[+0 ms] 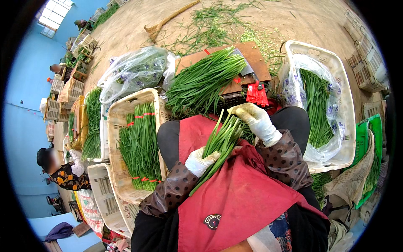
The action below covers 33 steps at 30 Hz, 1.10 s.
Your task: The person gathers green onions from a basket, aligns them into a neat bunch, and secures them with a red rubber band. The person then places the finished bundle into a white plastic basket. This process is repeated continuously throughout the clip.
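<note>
In my gloved left hand (202, 161) is a loose bunch of garlic chives (224, 134), gripped above my lap. Its pale stem ends point away from me. My gloved right hand (254, 121) is at those ends, fingers bent; whether they pinch a stem is hidden. Beyond my knees, a large heap of garlic chives (206, 78) lies on a wooden board (258, 63). A knife with a wide blade (245, 61) rests on the board beside the heap. Red ties (256, 94) hang at the board's near edge. A red apron (220, 201) covers my lap.
Left stands a crate (113, 154) of chive bundles bound with red bands (141, 148). Behind it is a filled plastic bag (135, 69). Right, a bag-lined crate (351, 138) holds chives. A broom (170, 19) and trimmings (211, 28) lie on the floor. A co-worker (67, 170) is at left.
</note>
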{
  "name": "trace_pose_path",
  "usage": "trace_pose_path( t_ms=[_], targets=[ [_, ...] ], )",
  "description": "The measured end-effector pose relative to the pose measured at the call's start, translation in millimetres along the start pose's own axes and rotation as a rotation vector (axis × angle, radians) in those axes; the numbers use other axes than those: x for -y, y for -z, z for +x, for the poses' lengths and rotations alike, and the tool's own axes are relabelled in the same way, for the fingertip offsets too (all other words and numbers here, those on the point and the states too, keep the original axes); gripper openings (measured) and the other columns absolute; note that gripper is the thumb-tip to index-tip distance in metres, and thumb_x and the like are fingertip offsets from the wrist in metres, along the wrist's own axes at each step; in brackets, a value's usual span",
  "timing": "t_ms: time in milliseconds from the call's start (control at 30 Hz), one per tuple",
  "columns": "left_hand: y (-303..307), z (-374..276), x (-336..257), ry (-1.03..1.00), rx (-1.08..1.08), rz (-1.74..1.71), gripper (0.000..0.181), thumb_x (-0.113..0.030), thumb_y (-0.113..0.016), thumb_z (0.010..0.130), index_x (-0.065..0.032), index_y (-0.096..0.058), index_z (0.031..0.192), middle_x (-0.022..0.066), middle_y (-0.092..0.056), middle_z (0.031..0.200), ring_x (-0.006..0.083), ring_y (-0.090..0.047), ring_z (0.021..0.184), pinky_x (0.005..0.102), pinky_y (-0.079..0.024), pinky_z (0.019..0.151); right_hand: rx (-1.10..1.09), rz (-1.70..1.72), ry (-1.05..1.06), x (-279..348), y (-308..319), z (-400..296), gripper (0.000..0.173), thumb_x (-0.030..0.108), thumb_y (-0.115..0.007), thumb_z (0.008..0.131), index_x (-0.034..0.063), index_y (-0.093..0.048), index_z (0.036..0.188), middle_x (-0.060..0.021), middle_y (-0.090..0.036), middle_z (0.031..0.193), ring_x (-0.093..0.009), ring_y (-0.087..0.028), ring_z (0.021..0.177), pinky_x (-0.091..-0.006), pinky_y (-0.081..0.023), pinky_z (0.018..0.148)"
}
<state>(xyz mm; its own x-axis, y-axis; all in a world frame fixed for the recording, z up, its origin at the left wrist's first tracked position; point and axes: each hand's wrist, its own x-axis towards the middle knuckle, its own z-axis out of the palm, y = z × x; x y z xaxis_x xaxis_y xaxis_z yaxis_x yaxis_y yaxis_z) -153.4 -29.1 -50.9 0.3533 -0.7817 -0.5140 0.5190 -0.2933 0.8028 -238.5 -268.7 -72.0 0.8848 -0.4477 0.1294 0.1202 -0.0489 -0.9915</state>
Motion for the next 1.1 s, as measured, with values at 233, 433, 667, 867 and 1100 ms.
trace_pose_path(
  t_ms=[233,433,667,867,1100],
  targets=[
    [2.3,2.8,9.6,0.027,0.003,-0.013,0.035,-0.012,-0.059,0.093,0.0028,-0.053,0.123,0.0053,-0.062,0.115,0.0104,-0.058,0.099,0.0244,-0.046,0.090,0.194,-0.370,-0.023,3.9,-10.5,-6.8,0.024,0.013,-0.057,0.087,0.0037,-0.066,0.107,-0.0170,-0.066,0.095,-0.029,-0.063,0.090,-0.0354,-0.050,0.078],
    [3.2,2.6,9.2,0.041,0.022,-0.016,0.036,-0.010,-0.059,0.092,0.0029,-0.052,0.125,0.0061,-0.061,0.116,0.0111,-0.058,0.100,0.0252,-0.046,0.091,0.146,-0.337,-0.150,-15.3,-9.3,-11.6,0.021,0.014,-0.060,0.084,0.0057,-0.068,0.102,-0.0140,-0.066,0.094,-0.028,-0.064,0.087,-0.0349,-0.051,0.077],
    [0.0,1.6,7.3,0.066,0.017,-0.027,0.036,-0.010,-0.059,0.092,0.0023,-0.052,0.125,0.0063,-0.061,0.117,0.0115,-0.058,0.102,0.0259,-0.046,0.091,0.217,-0.268,-0.159,-24.2,-5.2,-14.6,0.019,0.011,-0.062,0.084,0.0047,-0.067,0.102,-0.0125,-0.065,0.095,-0.024,-0.064,0.089,-0.0323,-0.051,0.080],
    [2.2,2.5,10.0,0.060,0.010,-0.009,0.034,-0.011,-0.059,0.092,0.0014,-0.054,0.123,0.0059,-0.062,0.116,0.0113,-0.058,0.101,0.0262,-0.045,0.092,0.239,-0.280,-0.227,-24.6,-6.1,-13.8,0.013,0.003,-0.059,0.087,0.0004,-0.065,0.098,-0.0070,-0.064,0.096,-0.015,-0.061,0.090,-0.0284,-0.049,0.081],
    [2.7,3.7,11.0,0.054,0.037,-0.021,0.034,-0.012,-0.058,0.093,0.0009,-0.053,0.124,0.0054,-0.061,0.116,0.0109,-0.058,0.100,0.0260,-0.045,0.092,0.203,-0.257,-0.266,-30.9,-8.9,-15.7,0.011,0.004,-0.057,0.089,-0.0009,-0.063,0.096,-0.0068,-0.064,0.093,-0.014,-0.059,0.086,-0.0274,-0.049,0.078]
  ],
)
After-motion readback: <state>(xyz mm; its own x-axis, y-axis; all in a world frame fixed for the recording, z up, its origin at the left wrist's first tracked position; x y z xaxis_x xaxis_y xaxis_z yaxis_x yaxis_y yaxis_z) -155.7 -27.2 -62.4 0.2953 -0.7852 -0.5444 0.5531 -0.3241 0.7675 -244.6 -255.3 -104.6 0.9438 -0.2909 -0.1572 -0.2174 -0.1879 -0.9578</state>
